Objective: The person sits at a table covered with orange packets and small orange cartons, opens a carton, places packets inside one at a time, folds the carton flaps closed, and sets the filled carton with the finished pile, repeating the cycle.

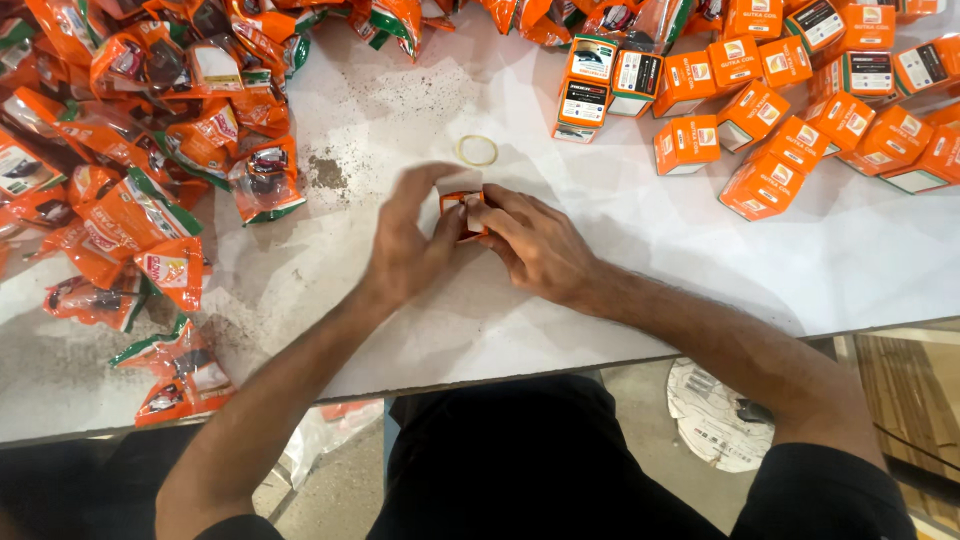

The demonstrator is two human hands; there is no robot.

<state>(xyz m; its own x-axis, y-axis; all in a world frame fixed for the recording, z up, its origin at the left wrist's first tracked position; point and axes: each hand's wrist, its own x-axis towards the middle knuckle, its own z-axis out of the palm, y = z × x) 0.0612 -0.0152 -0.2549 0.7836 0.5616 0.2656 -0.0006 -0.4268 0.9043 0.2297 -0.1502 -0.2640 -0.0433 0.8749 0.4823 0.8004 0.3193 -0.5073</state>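
Small box (465,212) between my left hand (408,245) and right hand (535,243), on table (560,300) mid-front. Rubber band (477,150) just behind hands. Pile of pouches (130,150) left. Stack of boxes (790,90) right, behind.

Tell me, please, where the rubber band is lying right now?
In the head view, the rubber band lies on the white table, just beyond both hands, left of the orange boxes.
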